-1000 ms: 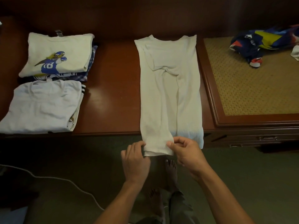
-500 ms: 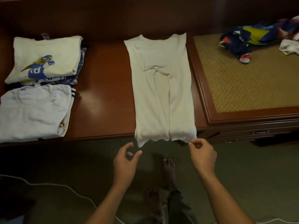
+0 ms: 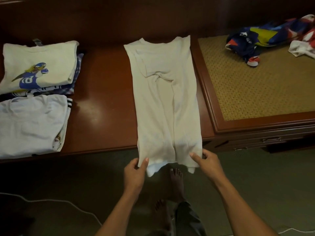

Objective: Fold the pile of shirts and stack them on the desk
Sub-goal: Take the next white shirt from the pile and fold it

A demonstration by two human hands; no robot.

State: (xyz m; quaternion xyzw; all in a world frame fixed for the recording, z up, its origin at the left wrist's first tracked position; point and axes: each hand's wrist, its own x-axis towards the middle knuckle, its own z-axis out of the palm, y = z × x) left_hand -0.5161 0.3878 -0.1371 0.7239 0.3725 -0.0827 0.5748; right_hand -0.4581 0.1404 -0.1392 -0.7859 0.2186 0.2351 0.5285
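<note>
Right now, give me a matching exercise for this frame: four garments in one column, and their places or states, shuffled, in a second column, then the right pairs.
Things:
1. cream shirt
2. football-print shirt
3. plain white shirt
4. multicoloured garment

Places or states:
A. crumpled on the woven panel, far right
B. folded, top of the far-left stack
C. folded narrow, hem over the desk edge, pinched by both hands
D. folded, near-left of the desk

Pairs: 1-C, 2-B, 3-D, 4-A
</note>
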